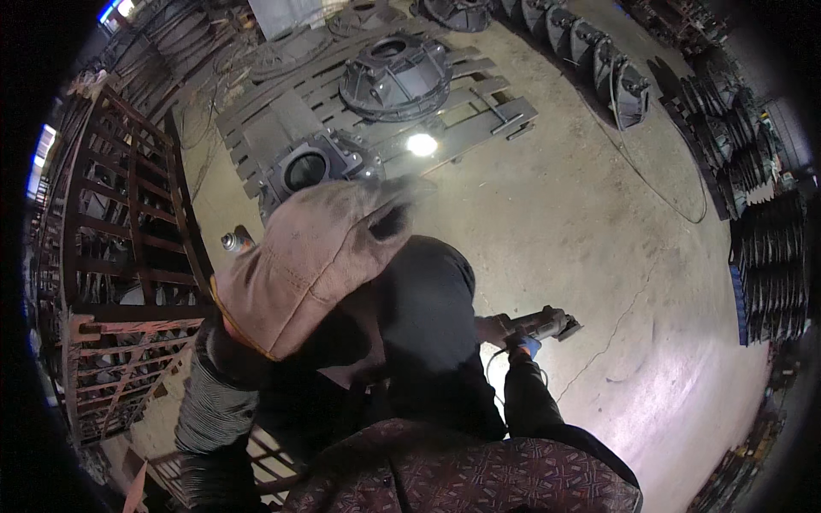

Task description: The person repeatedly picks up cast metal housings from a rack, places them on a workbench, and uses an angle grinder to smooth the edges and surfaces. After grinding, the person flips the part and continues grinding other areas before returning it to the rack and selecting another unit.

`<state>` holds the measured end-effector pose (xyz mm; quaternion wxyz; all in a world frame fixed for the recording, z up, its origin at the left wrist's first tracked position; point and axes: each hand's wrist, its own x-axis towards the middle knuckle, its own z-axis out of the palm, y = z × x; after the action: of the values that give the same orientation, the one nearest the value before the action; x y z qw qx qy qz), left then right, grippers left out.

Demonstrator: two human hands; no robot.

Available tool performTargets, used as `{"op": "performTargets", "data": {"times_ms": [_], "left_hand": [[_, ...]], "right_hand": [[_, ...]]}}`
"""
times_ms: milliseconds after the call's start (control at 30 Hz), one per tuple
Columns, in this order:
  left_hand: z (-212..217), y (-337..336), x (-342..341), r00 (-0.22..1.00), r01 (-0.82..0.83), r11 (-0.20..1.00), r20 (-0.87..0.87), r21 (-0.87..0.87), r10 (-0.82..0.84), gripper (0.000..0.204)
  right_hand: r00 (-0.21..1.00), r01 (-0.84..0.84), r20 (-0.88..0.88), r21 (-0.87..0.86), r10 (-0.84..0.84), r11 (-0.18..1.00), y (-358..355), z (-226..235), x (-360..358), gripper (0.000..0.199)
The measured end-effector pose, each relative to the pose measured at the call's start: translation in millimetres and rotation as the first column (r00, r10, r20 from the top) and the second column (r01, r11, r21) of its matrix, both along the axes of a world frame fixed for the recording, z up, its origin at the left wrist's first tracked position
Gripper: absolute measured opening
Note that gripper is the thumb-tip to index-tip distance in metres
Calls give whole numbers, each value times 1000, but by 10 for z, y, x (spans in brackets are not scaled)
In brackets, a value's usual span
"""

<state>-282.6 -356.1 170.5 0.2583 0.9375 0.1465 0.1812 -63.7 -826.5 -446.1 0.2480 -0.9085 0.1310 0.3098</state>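
Near the middle of the view, my left hand (321, 256) wears a big brown leather gauntlet glove with a yellowish edge. It is raised close to the camera, in front of my dark-clothed leg. Motion blurs its fingertips, and I cannot make out how the fingers are closed or whether they hold anything. My right hand (525, 345), in a bluish glove, is low on the right beside my leg. Its fingers are round the body of an angle grinder (543, 324), whose head points to the right. A thin cord hangs by that wrist.
Beyond the gloves, a slatted pallet (479, 115) bears grey castings, among them a round housing (398, 77) and a square-flanged one (308, 167). A spray can (229, 242) stands near a rusty metal rack (128, 205) on the left. Stacked metal parts (770, 265) line the right; a cable (637, 167) crosses the floor.
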Motion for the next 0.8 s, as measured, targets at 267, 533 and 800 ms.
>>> {"op": "performTargets", "data": {"times_ms": [267, 533, 800], "left_hand": [[243, -700, -55, 997, 56, 938, 72, -341, -33, 33], [-93, -1200, 577, 956, 279, 620, 150, -734, -252, 32], [-475, -1622, 1067, 884, 325, -43, 319, -945, -343, 31]], "right_hand": [[780, 608, -623, 778, 61, 161, -52, 2199, 255, 50], [971, 61, 5, 961, 239, -270, 955, 4634, -331, 100], [855, -71, 108, 993, 507, -93, 1117, 5494, -671, 98]]}}
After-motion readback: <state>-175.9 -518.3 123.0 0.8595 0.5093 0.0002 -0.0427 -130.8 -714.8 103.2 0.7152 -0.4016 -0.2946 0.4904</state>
